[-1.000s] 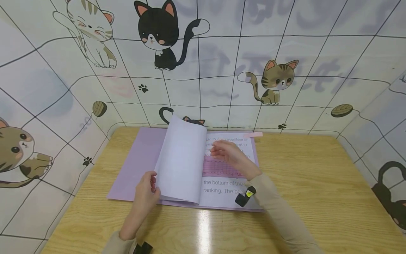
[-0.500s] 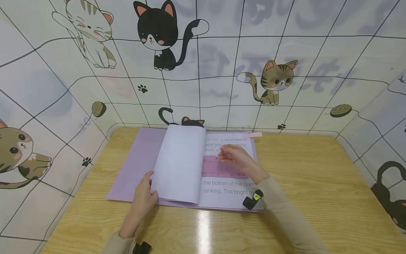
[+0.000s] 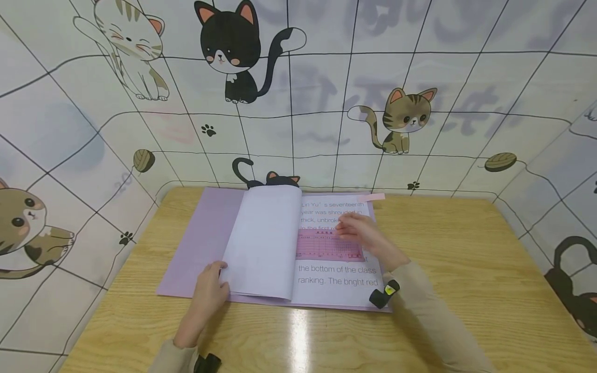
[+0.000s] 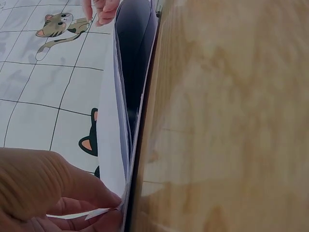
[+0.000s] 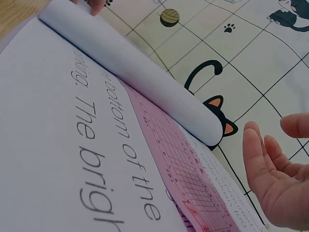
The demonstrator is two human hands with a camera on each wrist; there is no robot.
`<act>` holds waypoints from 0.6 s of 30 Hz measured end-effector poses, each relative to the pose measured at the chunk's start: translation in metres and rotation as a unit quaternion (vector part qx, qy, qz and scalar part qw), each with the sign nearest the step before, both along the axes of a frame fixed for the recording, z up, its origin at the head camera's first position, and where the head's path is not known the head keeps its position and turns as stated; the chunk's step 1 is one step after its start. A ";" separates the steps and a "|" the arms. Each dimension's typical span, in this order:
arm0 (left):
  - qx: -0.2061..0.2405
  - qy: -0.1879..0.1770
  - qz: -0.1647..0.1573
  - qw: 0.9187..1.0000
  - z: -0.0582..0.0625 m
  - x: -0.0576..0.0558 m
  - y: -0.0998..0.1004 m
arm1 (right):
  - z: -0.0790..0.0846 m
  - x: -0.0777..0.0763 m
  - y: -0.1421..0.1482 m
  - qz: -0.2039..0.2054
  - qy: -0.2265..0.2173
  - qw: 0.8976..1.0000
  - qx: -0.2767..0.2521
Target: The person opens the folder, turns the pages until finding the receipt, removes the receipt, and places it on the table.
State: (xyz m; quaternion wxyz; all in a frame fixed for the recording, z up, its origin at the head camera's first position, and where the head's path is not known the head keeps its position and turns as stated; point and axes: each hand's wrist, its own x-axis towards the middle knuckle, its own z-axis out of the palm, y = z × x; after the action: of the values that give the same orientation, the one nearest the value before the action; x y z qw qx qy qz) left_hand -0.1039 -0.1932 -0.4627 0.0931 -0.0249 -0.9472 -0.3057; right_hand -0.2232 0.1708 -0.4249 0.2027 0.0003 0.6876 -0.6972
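An open book with a purple cover [image 3: 200, 233] lies on the table, its turned white pages [image 3: 263, 243] bowed over the left side. At their left edge my left hand [image 3: 210, 290] pinches the pages between thumb and fingers, as the left wrist view also shows. My right hand [image 3: 368, 235] hovers over the printed right page [image 3: 336, 290], fingers relaxed and holding nothing; in the right wrist view the hand [image 5: 277, 179] stands apart from the paper. A pink printed slip [image 3: 322, 246] lies across that page, its left end at the curled pages.
A pale pink tab [image 3: 373, 197] sticks out at the book's upper right. The wooden table [image 3: 457, 269] ends at a backdrop [image 3: 322, 129] printed with cats and grid lines, which rises behind and at both sides.
My right hand has drawn back to the right, uncovering more text and the pink slip. The turned pages have settled lower to the left, and my left hand has shifted slightly left and down.
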 end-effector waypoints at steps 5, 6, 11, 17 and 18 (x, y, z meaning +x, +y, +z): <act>-0.011 -0.010 -0.004 1.000 0.000 -0.001 -0.001 | -0.003 -0.002 0.010 -0.010 0.006 1.000 0.010; -0.012 -0.011 -0.004 1.000 0.000 -0.001 -0.002 | -0.004 -0.002 0.011 -0.012 0.009 1.000 0.010; -0.027 -0.032 0.000 0.999 0.001 -0.002 -0.004 | -0.002 -0.001 0.019 -0.023 0.021 0.999 0.035; -0.032 -0.056 0.005 0.998 0.004 -0.002 -0.007 | 0.001 0.003 0.028 -0.034 0.043 0.992 0.117; -0.033 -0.058 0.005 0.998 0.004 -0.002 -0.007 | 0.000 0.003 0.030 -0.033 0.051 0.990 0.128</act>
State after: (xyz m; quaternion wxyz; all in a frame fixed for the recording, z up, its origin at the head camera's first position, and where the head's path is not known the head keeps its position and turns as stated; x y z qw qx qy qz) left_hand -0.1063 -0.2005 -0.4588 0.0392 -0.0053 -0.9606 -0.2750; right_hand -0.2203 0.2006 -0.4248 0.1426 0.0136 0.7803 -0.6088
